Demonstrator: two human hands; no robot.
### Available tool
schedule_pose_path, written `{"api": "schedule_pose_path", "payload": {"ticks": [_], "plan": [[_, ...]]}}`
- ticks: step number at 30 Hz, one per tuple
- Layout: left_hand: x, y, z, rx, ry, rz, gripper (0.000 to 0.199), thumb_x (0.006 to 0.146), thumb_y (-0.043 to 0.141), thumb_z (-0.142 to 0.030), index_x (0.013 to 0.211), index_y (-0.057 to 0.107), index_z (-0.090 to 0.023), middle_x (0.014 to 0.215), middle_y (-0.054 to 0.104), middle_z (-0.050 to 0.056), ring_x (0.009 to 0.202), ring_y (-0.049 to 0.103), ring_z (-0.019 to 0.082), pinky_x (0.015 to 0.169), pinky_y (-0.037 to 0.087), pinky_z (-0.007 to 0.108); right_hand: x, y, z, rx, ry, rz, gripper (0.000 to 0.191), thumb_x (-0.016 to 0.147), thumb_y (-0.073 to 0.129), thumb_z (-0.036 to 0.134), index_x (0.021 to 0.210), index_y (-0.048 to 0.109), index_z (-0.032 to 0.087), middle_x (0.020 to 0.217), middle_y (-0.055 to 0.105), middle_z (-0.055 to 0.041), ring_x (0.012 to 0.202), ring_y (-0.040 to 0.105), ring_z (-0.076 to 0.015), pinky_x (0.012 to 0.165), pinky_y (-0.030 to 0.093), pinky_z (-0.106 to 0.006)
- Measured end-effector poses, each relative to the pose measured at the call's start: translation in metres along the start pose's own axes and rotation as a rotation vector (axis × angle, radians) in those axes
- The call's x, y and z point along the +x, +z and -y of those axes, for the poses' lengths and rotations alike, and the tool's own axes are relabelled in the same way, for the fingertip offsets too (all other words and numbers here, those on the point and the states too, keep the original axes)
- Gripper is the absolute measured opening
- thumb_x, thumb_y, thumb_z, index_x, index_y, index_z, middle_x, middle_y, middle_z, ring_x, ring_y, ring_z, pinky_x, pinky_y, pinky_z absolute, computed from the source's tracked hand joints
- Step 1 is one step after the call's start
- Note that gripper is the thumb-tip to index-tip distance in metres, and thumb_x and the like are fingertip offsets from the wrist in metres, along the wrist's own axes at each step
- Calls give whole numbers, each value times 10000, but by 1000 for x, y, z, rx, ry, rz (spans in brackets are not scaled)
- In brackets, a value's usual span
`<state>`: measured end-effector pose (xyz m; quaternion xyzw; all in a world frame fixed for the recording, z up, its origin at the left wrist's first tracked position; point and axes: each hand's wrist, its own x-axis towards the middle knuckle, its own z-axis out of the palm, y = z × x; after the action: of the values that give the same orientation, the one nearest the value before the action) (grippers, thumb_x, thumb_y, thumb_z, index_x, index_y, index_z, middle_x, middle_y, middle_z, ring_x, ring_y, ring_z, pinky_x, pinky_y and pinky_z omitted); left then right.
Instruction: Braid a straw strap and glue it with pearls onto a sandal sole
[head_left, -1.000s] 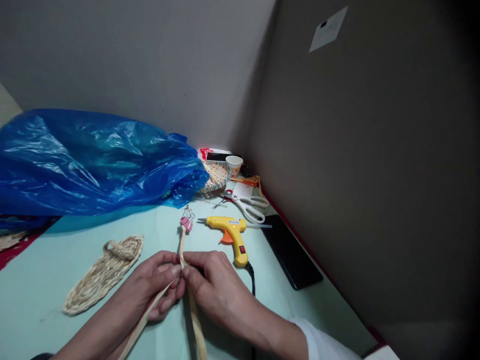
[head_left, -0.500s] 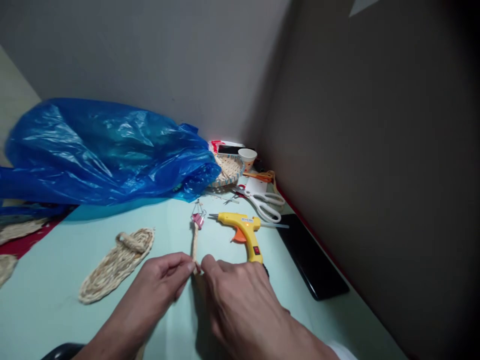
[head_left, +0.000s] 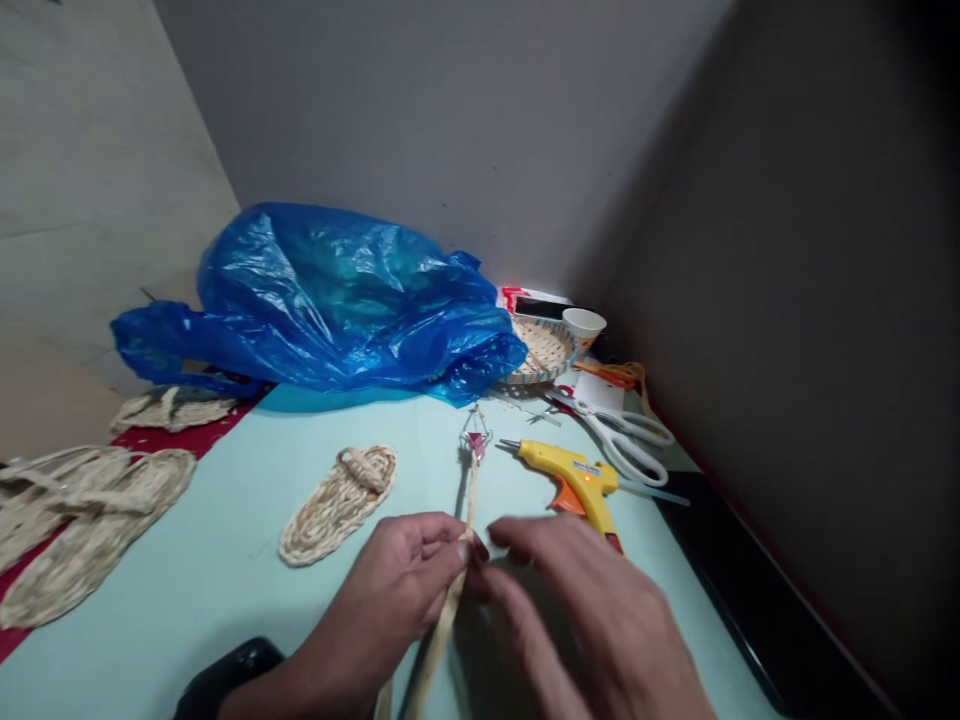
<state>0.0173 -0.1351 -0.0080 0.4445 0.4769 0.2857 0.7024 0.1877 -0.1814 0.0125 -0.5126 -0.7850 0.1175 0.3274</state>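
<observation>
A pale natural-fibre strand (head_left: 472,490) runs toward me from a pink binder clip (head_left: 476,445) on the table. My left hand (head_left: 409,575) pinches the strand between thumb and fingers, and its loose length trails below toward the near edge. Beside it on the right, my right hand (head_left: 581,610) has its thumb and forefinger apart, with nothing visible between them; its lower fingers are hidden. A yellow glue gun (head_left: 574,470) lies just beyond my right hand. Left of the strand rests a small woven slipper (head_left: 337,505).
A blue plastic bag (head_left: 345,300) spreads across the back. Behind the glue gun are white-handled scissors (head_left: 622,450), a woven basket (head_left: 544,350) and a paper cup (head_left: 583,325). A black tablet-like slab (head_left: 750,590) lies right. Larger woven slippers (head_left: 97,530) sit left.
My right hand has moved off the strand and its fingers have spread. My left hand keeps its pinch. The view has swung left, showing more slippers.
</observation>
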Motion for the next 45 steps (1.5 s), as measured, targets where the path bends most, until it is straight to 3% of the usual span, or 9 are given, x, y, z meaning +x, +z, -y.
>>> {"api": "schedule_pose_path", "payload": {"ticks": [2, 6, 12, 15, 18, 25, 34, 40, 45], "plan": [[2, -2, 2, 7, 31, 31, 299, 813, 686, -482, 712, 681, -200, 426, 299, -128, 403, 226, 65, 469, 293, 216, 7, -3, -4, 158, 140, 11, 170, 1013, 531, 278, 1165, 602, 247, 965, 761, -53, 863, 730, -214, 754, 536, -303], [2, -3, 5, 39, 102, 77, 237, 869, 621, -424, 904, 730, -217, 737, 671, 10, 777, 655, 195, 745, 517, 297, 14, 6, -5, 445, 350, 229, 199, 1035, 458, 384, 1011, 618, 266, 767, 731, -11, 673, 702, -199, 646, 531, -286], [2, -1, 20, 229, 152, -6, 320, 909, 516, -434, 1115, 685, -257, 1063, 742, 92, 1059, 655, 313, 980, 474, 425, 12, 14, -12, 442, 496, 339, 271, 1029, 472, 469, 1134, 606, 259, 818, 716, -13, 810, 698, -208, 746, 517, -289], [2, 1, 21, 318, 153, -32, 330, 915, 466, -361, 1198, 601, -257, 843, 732, 46, 889, 667, 284, 851, 479, 388, 9, 12, -15, 426, 565, 341, 337, 1023, 472, 518, 1216, 573, 261, 819, 704, -7, 777, 674, -202, 708, 493, -296], [-1, 3, 15, 404, 125, -23, 300, 927, 433, -292, 1210, 528, -267, 723, 673, -14, 685, 605, 239, 697, 429, 357, 11, 10, -14, 424, 613, 353, 334, 1011, 474, 550, 1012, 615, 248, 813, 683, -15, 761, 631, -192, 672, 451, -287], [-17, 3, 1, 578, 184, -56, 215, 983, 336, -304, 1000, 549, -286, 873, 705, 5, 887, 649, 248, 805, 402, 357, 16, 8, -7, 409, 626, 293, 360, 992, 495, 505, 805, 582, 210, 653, 459, 45, 600, 385, -130, 550, 295, -255], [-23, 4, -1, 659, 241, -18, 320, 966, 376, -368, 690, 506, -271, 579, 517, -68, 534, 487, 138, 535, 366, 260, 13, 7, -8, 222, 362, 237, 274, 1016, 457, 341, 784, 526, 212, 639, 505, 52, 565, 438, -109, 562, 330, -243], [-22, 9, 14, 719, 283, 36, 245, 978, 372, -303, 869, 589, -268, 575, 623, -77, 495, 537, 126, 502, 381, 231, 16, 8, -13, 320, 447, 197, 283, 952, 513, 377, 740, 595, 208, 632, 554, 24, 578, 462, -129, 547, 348, -251], [-19, 11, 32, 839, 383, 96, 224, 958, 365, -236, 808, 528, -267, 622, 646, -25, 573, 657, 157, 589, 442, 238, 18, 8, -14, 584, 564, 202, 331, 916, 614, 498, 772, 655, 203, 704, 677, -28, 646, 569, -158, 604, 423, -261]]}}
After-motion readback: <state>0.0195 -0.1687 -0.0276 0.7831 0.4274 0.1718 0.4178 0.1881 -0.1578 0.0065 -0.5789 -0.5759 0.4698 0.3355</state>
